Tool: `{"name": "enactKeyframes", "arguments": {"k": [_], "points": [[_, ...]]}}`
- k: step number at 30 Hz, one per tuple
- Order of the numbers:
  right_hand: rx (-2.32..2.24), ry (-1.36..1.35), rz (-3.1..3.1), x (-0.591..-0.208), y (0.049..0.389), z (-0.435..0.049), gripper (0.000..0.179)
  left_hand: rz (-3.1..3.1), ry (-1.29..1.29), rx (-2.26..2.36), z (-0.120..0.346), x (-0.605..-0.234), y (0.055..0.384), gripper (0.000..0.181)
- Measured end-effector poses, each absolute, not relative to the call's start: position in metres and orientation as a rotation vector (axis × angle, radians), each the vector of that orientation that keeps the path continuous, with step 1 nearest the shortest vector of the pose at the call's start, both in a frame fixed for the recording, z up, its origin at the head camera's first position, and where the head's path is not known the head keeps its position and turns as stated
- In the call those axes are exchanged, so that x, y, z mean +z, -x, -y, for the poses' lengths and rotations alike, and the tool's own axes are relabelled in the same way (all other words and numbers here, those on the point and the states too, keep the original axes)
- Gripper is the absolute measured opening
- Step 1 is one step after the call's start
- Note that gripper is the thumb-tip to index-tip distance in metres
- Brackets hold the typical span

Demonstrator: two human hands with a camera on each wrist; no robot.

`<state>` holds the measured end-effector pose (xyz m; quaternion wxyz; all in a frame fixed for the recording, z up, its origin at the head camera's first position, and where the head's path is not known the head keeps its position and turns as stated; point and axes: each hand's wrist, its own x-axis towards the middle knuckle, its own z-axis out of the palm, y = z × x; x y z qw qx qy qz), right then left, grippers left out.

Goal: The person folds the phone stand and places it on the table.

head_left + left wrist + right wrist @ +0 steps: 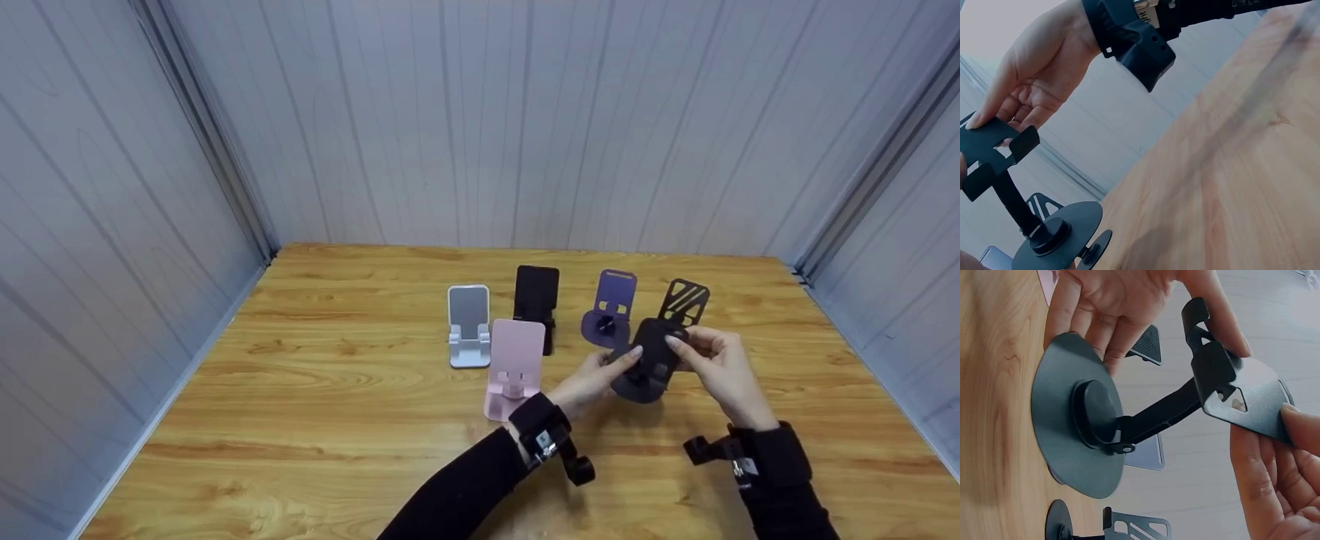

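Note:
Both hands hold a black phone stand [654, 346] above the table's right half. It has a round base, a hinged arm and a plate with two lower lips, all plain in the right wrist view. My left hand [589, 385] grips it from the left, thumb on the plate and fingers at the rim of the base [1053, 416]. On the other side my right hand [726, 369] pinches the plate's upper end between thumb and fingers. Just behind stands a black phone stand with slanted cut-outs [684, 300], and a purple phone stand [616, 296] is to its left.
A pink phone stand [517, 349] stands close to the left wrist. Behind it are a white phone stand with a grey face [469, 315] and another black phone stand [536, 289]. Pale panels [480, 127] enclose the wooden table [315, 405] at the back and sides.

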<state>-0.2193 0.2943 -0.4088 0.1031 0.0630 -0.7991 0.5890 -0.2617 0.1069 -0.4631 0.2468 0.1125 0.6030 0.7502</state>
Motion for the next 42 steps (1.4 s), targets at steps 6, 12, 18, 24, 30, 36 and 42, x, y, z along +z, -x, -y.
{"name": "enactKeyframes", "arguments": {"k": [6, 12, 18, 24, 30, 36, 42], "points": [[1.767, -0.203, 2.363, -0.407, 0.219, -0.296, 0.02, -1.627, -0.306, 2.017, -0.106, -0.461, 0.261, 0.047], [1.805, -0.236, 2.407, -0.407, 0.22, -0.299, 0.021, -1.711, -0.309, 1.932, -0.104, -0.461, 0.259, 0.052], [1.884, -0.233, 2.413, -0.408, 0.221, -0.301, 0.021, -1.801, -0.373, 1.89, -0.101, -0.463, 0.258, 0.054], [1.958, -0.238, 2.41, -0.412, 0.222, -0.303, 0.018, -1.904, -0.372, 1.845, -0.099, -0.464, 0.255, 0.056], [1.865, -0.33, 2.452, -0.411, 0.219, -0.3, 0.022, -1.879, -0.354, 1.828, -0.112, -0.498, 0.279, 0.069], [1.789, -0.423, 2.517, -0.404, 0.216, -0.295, 0.023, -1.85, -0.297, 1.832, -0.102, -0.47, 0.263, 0.072], [1.811, -0.495, 2.507, -0.404, 0.216, -0.297, 0.026, -1.828, -0.311, 1.923, -0.106, -0.471, 0.264, 0.06]]}}
